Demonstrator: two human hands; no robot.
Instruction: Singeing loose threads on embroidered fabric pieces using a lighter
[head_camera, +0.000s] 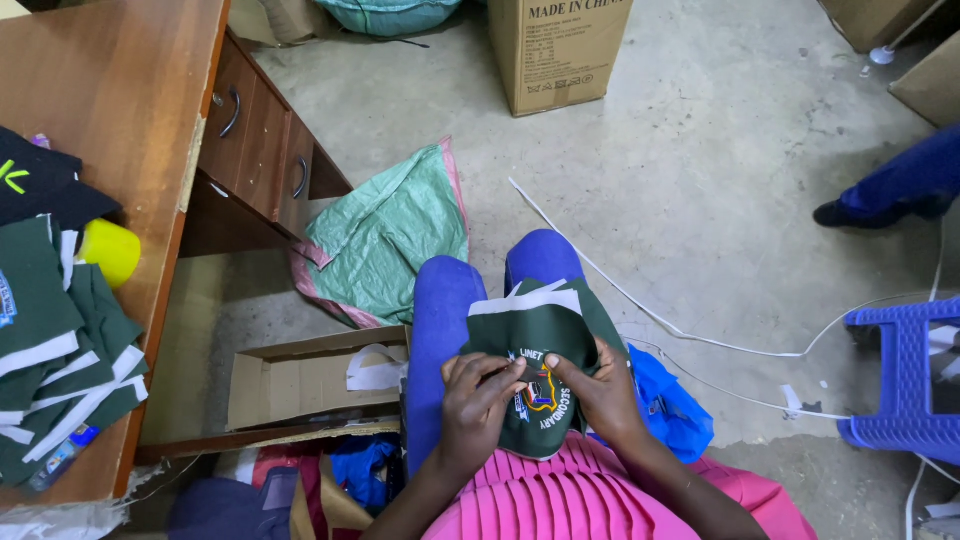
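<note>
One green badge-embroidered garment (540, 330) is pinched on the lap by the left hand (478, 400) and right hand (600, 392), both grips clenched on it. One open cardboard box (300, 380) is seen beside the knee, and a stack of green garments (50, 350) on the counter (120, 90).

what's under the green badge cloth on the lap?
The green badge cloth lies over blue-clad knees and a pink pleated skirt. The left hand and right hand pinch its embroidered crest. Anything directly beneath is covered.
</note>
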